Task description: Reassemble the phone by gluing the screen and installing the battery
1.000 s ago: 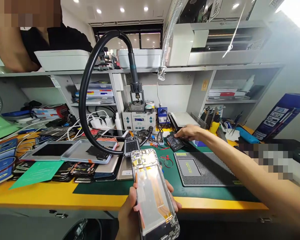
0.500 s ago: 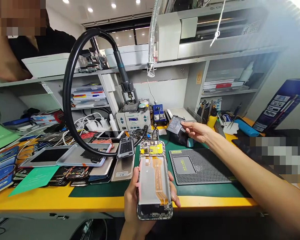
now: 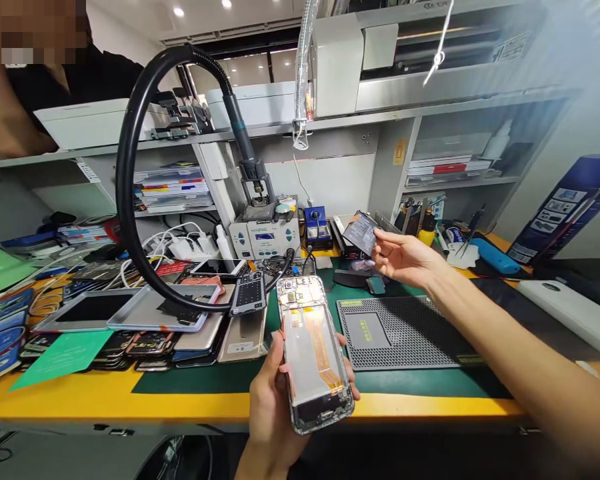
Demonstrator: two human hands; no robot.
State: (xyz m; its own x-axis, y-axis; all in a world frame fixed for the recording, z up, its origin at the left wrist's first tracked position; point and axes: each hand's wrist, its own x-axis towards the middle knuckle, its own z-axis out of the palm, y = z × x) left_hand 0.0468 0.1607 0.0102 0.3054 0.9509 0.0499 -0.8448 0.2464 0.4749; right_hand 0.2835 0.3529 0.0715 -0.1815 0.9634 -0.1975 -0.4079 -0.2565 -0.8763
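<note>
head view: left hand (image 3: 275,400) curls round an opened phone (image 3: 313,353) by the bench (image 3: 195,405)'s front edge; right hand (image 3: 404,257) pinches a flat, dark battery (image 3: 361,233) toward the back edge.

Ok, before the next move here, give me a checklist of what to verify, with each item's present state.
1. Phone held securely: ok; the left hand grips it around its sides, with its opened side toward the camera.
2. Battery under control: ok; the right hand pinches it by an edge, raised and apart from the phone.
3. Orange ribbon lying flat inside the phone: cannot tell; it is visible, but its height is not.
4. Pink tab tucked in: not ok; it sticks out at the phone's edge.
5. Hot-air handle parked: ok; it sits in its stand.
6. Connectors undamaged: cannot tell; too small.
</note>
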